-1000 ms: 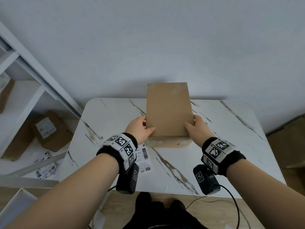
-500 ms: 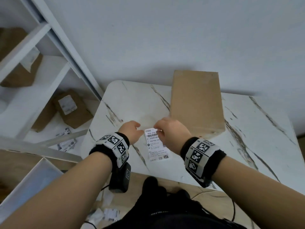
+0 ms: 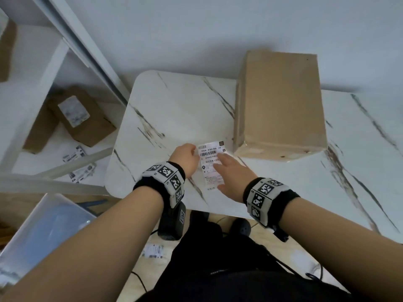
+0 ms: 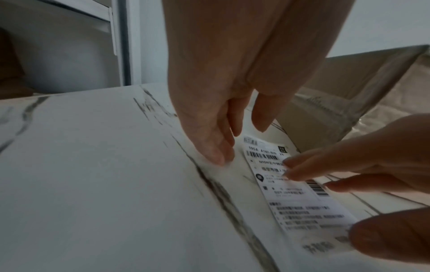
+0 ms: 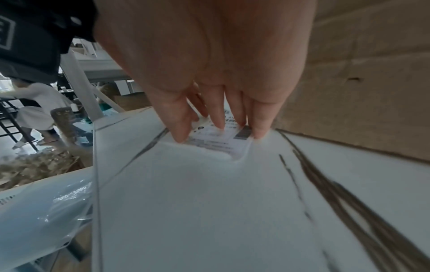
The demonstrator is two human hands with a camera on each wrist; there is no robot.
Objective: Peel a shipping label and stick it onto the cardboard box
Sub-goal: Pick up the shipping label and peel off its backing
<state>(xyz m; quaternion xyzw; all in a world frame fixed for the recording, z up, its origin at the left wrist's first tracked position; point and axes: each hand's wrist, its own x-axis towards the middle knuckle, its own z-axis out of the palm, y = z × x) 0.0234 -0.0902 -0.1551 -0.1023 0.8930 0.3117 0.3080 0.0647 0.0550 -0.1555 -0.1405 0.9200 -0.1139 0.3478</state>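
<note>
A white shipping label lies flat on the marble table, just left of the plain cardboard box's near corner. My right hand lies over the label with straight fingers pressing on its middle. In the right wrist view the right hand covers the label, with the box close on the right. My left hand touches the table at the label's upper left edge. In the left wrist view its fingertips sit beside the label, holding nothing.
A white shelf unit stands left of the table, holding labelled cardboard boxes and loose labels. A clear plastic bin sits on the floor at lower left. The wall rises right behind the box.
Both hands left the box and came down to the label. The right hand, pinching the label's top half a second ago, now lies flat on it.
</note>
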